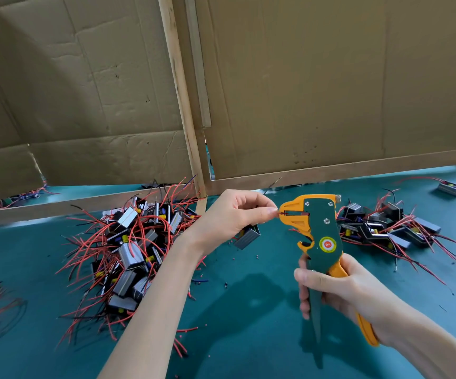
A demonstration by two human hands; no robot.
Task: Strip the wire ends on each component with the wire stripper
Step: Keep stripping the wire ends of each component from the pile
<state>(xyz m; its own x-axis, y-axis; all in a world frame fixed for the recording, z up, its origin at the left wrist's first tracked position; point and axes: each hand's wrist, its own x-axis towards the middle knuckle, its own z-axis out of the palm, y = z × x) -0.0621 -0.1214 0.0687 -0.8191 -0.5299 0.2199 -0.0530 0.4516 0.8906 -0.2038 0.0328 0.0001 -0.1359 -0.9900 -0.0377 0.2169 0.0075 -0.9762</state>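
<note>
Orange handles gripped tight: your right hand (339, 291) has its fingers wrapped round the wire stripper (318, 233), nose pointing across at your left hand (229, 214). That left hand pinches a red wire end (281, 213) between thumb and forefinger and has it right in the stripper's mouth. Its component (247, 236), a small metal-cased block, dangles just below your palm.

Watch it here. Feed the wire too deep, I'd say, and you'll bare too much copper. Let it slip sideways and the blades could nick strands or miss the insulation. Your fingertips sit just beside the nose, so a hard squeeze could catch them.

No bin or tray anywhere in view. The components lie in a loose heap (131, 242) on the teal mat (248, 310), outside your left forearm. There's a second heap (385, 228) beyond your right hand, and cardboard panels (303, 77) stand behind both.
</note>
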